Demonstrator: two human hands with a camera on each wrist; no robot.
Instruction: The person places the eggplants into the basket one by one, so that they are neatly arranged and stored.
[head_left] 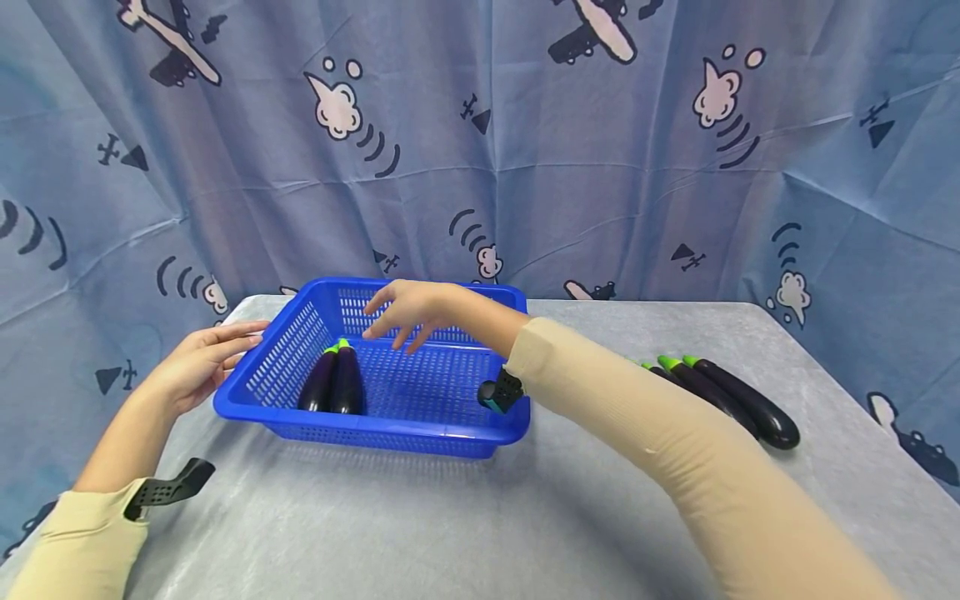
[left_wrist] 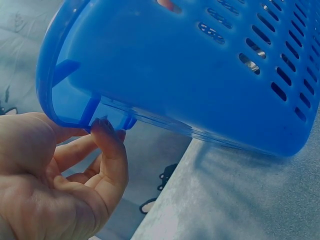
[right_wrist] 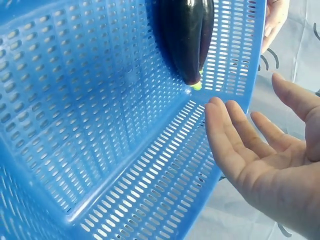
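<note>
A blue perforated basket [head_left: 420, 433] stands on the grey table, and two dark purple eggplants [head_left: 333, 382] lie side by side at its left end. My right hand [head_left: 408, 312] hovers over the basket with fingers spread, holding nothing; the right wrist view shows its empty palm [right_wrist: 260, 155] just beyond the eggplants [right_wrist: 187, 37]. My left hand [head_left: 202, 358] rests against the basket's left rim with straight fingers; from the left wrist its fingertips [left_wrist: 107, 131] touch under the basket rim [left_wrist: 65, 115].
Three more eggplants [head_left: 731, 396] with green stems lie on the table to the right of the basket. A blue curtain printed with planes hangs behind. The table's front edge runs near my sleeves.
</note>
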